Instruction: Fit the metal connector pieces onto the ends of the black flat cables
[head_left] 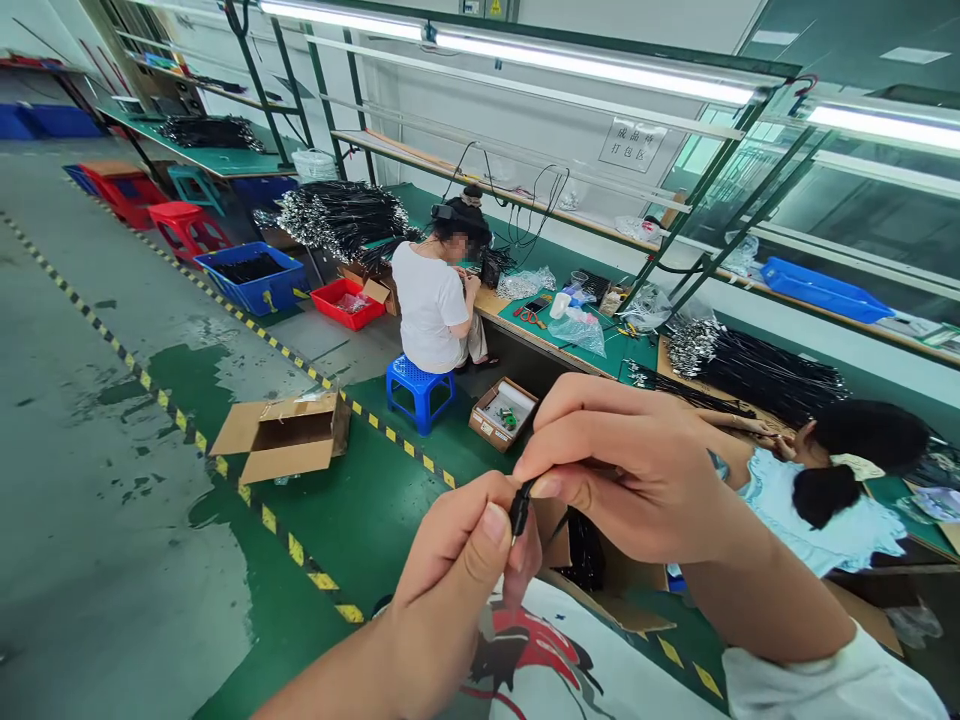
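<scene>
Raised before my chest, both hands meet on a small black cable connector [519, 512] with a pale metal tip pointing down. The thumb and fingers of my left hand [457, 560] are closed around the connector's lower part. From above, my right hand [630, 470] pinches the black cable end where it enters the connector. My fingers hide much of the cable. Beneath my hands stands an open cardboard box [622, 600] with black cables in it.
A co-worker in white [431, 300] sits on a blue stool [420, 395] at the green workbench [577, 355]. Another person [817, 510] works at right beside bundled black cables [772, 370]. An open carton [292, 440] and a red tray [349, 305] are on the floor.
</scene>
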